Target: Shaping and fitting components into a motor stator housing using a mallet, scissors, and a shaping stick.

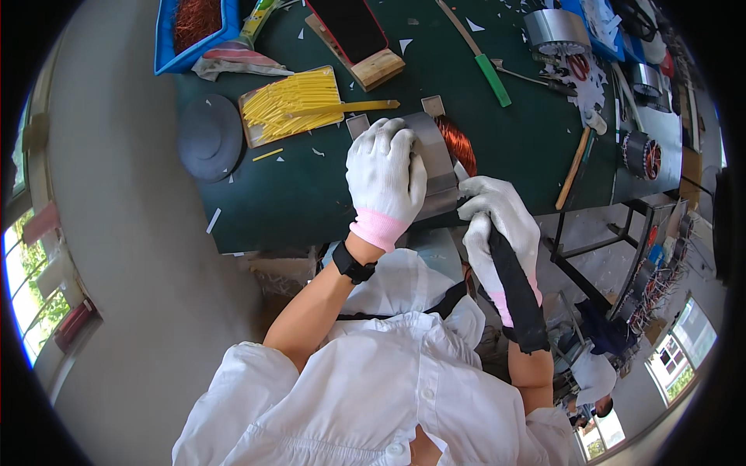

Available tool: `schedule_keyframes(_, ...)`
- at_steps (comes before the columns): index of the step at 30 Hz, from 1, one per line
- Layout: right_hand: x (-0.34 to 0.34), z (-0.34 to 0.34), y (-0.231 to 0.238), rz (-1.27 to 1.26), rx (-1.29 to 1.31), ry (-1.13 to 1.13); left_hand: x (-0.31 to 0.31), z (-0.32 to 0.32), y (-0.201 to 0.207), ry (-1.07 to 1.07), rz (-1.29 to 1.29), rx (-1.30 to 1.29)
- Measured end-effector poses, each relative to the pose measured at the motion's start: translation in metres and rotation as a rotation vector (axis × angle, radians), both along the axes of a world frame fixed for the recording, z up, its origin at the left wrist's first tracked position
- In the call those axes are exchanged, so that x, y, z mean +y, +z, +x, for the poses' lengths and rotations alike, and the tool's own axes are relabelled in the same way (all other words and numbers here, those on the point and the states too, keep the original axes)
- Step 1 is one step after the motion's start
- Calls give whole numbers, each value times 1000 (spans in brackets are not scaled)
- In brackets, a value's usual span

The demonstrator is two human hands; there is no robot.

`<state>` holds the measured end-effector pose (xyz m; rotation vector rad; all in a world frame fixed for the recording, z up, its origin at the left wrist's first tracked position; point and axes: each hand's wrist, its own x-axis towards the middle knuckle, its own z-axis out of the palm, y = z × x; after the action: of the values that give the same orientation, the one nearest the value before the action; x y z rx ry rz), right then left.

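Note:
A grey metal motor stator [437, 159] lies on its side near the front edge of the table, and copper windings [457, 144] bulge from its right end. My left hand [385, 167], in a white glove with a pink cuff, grips the left part of the stator from above. In my gloved right hand [503, 213] is a tool with a thick black-wrapped handle [519, 299]. Its narrow pale tip meets the right end of the stator beside the copper; its exact shape is partly hidden by my fingers. Two small blocks [433, 106] sit against the stator's far side.
Left of the stator, a tray of yellow strips [295, 99] stands beside a dark round disc [210, 136]. Behind is a phone [350, 27] on a wooden stand. A green-handled blade [492, 80], a hammer [575, 163] and another stator [556, 33] lie to the right.

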<state>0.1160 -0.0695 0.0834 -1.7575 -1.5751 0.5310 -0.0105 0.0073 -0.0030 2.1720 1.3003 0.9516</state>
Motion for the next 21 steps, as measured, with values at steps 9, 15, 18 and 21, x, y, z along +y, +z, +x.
schedule_keyframes(9, 10, -18, -7, -30, -115, -84, -1, -2, -3, -17, -9, 11)
schedule_keyframes(15, -2, -29, -20, 21, -110, -158, 0, 2, 3, 0, 3, 23)
schedule_keyframes(18, -2, -27, -21, -27, 33, -205, 0, 1, 1, 3, 13, 18)
schedule_keyframes(21, -4, -6, -13, -83, 283, -209, 0, 0, 2, -2, 18, 18)
